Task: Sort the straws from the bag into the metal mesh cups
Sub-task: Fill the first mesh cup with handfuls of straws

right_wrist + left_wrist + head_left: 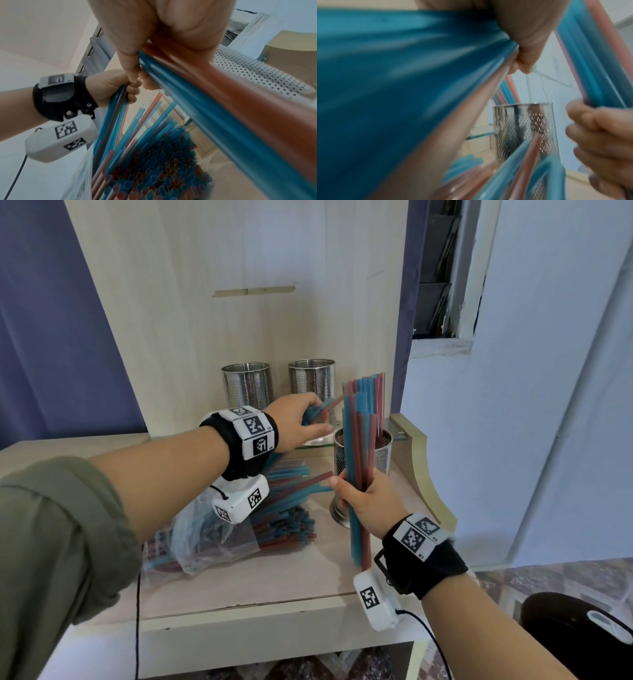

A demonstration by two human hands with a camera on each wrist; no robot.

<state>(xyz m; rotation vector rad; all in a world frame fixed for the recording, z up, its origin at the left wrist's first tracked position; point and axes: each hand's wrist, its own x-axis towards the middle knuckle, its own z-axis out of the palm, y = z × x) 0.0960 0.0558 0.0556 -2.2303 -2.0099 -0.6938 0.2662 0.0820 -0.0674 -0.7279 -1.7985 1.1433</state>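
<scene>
My right hand (363,498) grips an upright bundle of blue and red straws (359,440) in front of the near mesh cup (380,457), which holds a few straws. My left hand (301,422) grips a smaller bunch of straws (320,414), raised over the shelf near the two far mesh cups (247,385) (312,380). A clear plastic bag (212,539) full of straws lies on the shelf under my left wrist. In the right wrist view the right hand's fingers (130,56) curl round the bundle (214,101), beside the left hand (113,86).
The wooden shelf top (267,577) has a back panel (239,302) close behind the far cups and a curved raised side rail (428,470) at right. A small metal dish (320,440) sits behind the near cup. A black object (575,635) lies lower right.
</scene>
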